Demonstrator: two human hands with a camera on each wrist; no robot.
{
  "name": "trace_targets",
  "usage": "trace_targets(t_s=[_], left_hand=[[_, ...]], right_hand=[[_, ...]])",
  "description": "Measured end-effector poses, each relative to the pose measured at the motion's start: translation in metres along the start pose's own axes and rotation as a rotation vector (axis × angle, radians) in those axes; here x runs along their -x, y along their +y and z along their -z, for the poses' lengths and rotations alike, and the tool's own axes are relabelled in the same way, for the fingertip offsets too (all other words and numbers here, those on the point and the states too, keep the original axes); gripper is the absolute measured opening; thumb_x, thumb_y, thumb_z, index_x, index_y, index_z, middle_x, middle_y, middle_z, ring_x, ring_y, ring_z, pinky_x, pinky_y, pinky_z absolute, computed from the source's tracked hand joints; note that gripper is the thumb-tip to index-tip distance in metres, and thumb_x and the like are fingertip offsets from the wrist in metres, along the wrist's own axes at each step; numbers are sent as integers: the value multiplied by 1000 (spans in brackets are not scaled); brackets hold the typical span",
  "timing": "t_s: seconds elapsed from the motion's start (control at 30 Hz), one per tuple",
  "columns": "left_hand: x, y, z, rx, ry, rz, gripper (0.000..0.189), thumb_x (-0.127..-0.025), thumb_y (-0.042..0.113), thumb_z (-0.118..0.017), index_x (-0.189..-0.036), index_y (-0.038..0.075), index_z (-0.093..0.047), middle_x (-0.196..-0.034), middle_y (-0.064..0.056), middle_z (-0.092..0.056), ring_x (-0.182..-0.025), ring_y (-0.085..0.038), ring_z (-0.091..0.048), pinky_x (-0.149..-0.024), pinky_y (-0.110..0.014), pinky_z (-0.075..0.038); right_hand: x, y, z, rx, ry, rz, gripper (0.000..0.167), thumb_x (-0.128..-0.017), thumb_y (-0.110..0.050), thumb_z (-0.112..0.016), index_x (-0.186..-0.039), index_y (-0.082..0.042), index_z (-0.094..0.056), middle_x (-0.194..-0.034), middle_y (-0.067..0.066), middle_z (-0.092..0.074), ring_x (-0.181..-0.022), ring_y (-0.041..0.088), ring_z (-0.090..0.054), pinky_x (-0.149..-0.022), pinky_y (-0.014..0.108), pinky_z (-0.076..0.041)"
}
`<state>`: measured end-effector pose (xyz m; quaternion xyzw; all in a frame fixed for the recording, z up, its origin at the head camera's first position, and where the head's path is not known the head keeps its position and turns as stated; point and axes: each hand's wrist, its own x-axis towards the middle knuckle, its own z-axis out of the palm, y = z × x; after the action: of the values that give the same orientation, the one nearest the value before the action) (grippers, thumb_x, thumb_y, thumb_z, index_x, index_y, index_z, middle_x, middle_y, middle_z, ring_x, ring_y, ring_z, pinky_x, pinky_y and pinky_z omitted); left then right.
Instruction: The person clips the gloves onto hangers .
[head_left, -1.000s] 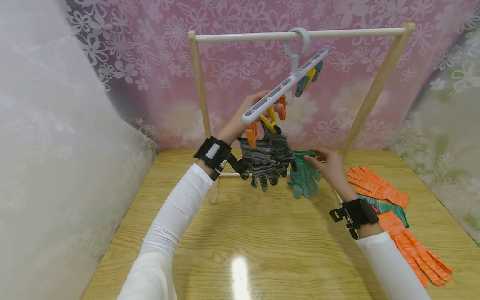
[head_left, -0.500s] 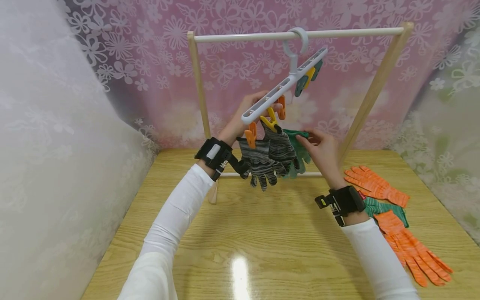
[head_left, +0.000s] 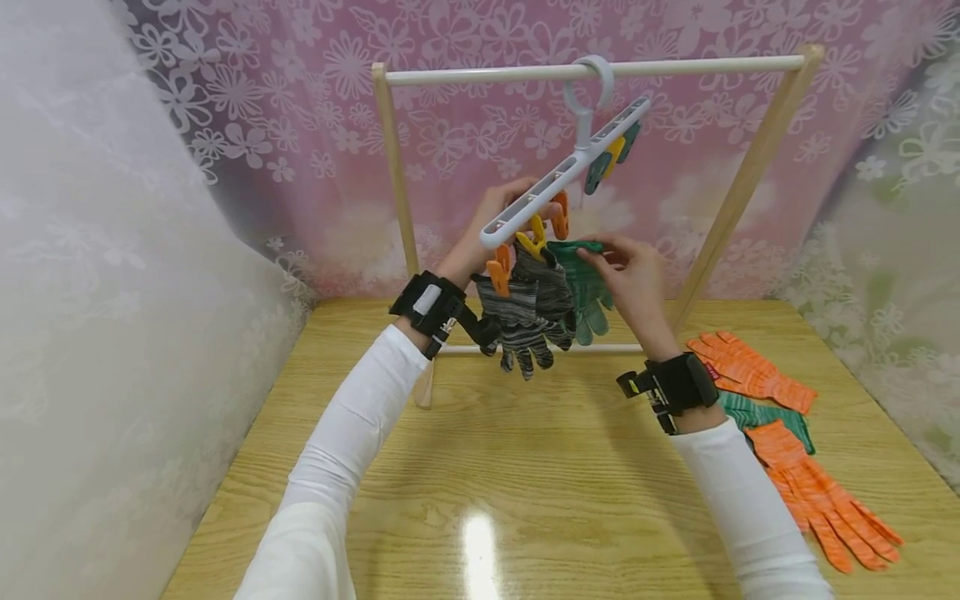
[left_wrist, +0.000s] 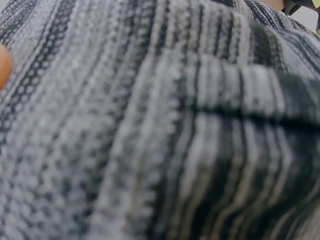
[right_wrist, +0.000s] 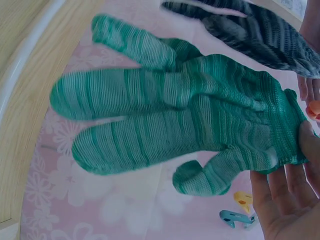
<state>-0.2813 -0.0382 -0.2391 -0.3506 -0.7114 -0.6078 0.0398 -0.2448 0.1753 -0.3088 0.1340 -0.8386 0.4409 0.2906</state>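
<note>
In mid-frame of the head view, the right hand [head_left: 633,271] pinches the green glove [head_left: 587,279] by its cuff. The left hand [head_left: 491,218] is at an orange clip [head_left: 561,215]; the hanger [head_left: 583,158] partly hides its fingers, so I cannot tell their grip. Grey-black gloves [head_left: 521,310] hang left of the green glove, blocking the left wrist view. Orange gloves [head_left: 753,371] lie on the tabletop [head_left: 562,467], lower right.

A person wears white: the left sleeve [head_left: 360,412], at lower left of the frame, and right sleeve [head_left: 750,508], lower right, end short of the wrists. The black left wrist strap [head_left: 445,303] carries a pale rectangular panel [head_left: 427,300] and silvery fittings [head_left: 448,325]; the black right wrist strap [head_left: 682,385] shows a red tag [head_left: 712,371] and yellow-green mark [head_left: 633,387]. Left hand [head_left: 495,218] and right hand [head_left: 636,275] are bare.
</note>
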Motion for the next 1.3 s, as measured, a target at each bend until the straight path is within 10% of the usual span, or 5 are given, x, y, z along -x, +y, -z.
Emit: trace_targets(t_s=[0.27, 0.8, 1.3], left_hand=[[-3, -2, 1, -7, 4, -28, 22, -99, 4, -64, -119, -6, -65, -99, -27, -63, -77, -19, -57, -61, -24, -45], [-2, 0, 0, 43, 44, -21, 18, -99, 6, -65, -113, -5, -68, -91, -10, -68, -81, -22, -65, -58, -24, -47], [-2, -1, 1, 22, 33, -44, 16, -99, 6, -64, -110, -4, -69, -91, -17, -67, -71, -21, -57, -53, -25, -38]], right_hand=[[-4, -10, -6, -32, 42, 59, 21, -96, -20, -73, -112, -8, -78, -106, 12, -76, -89, 28, -73, -72, 6, -50], [-6, -16, -15, -21, 133, 87, 21, -92, -19, -77, -109, -6, -77, -100, 12, -77, -84, 29, -74, -69, 3, -47], [-13, -19, -16, -130, 215, 111, 21, -90, -17, -79, -107, -3, -79, -100, 13, -77, -71, -13, -60, -71, 11, -52]])
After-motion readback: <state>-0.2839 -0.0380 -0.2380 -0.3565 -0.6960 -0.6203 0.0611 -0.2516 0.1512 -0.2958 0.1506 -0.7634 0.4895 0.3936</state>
